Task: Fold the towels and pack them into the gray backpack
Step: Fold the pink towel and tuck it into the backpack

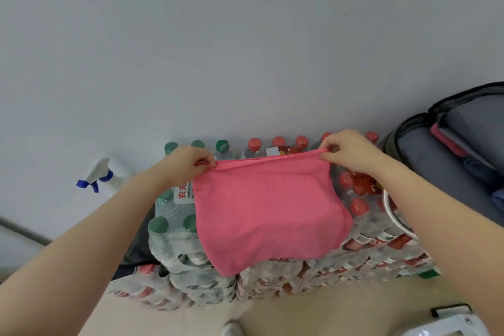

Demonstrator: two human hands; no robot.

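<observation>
Fingers of your left hand point(188, 163) and right hand point(343, 151) pinch pink towel point(268, 213) top corners, already doubled; gray backpack point(447, 161) open, holding folded towels; packing remains.

Soft, even light fills the scene, fairly bright, with no hard shadows and no single source to be made out. The pale wall point(245, 35) shades slightly darker toward the upper corners. The wide-angle lens bends the edges: both forearms bow outward. The picture is mildly soft overall; the shrink-wrapped water bottles point(300, 278) smear low down, their film giving dull glints.
</observation>
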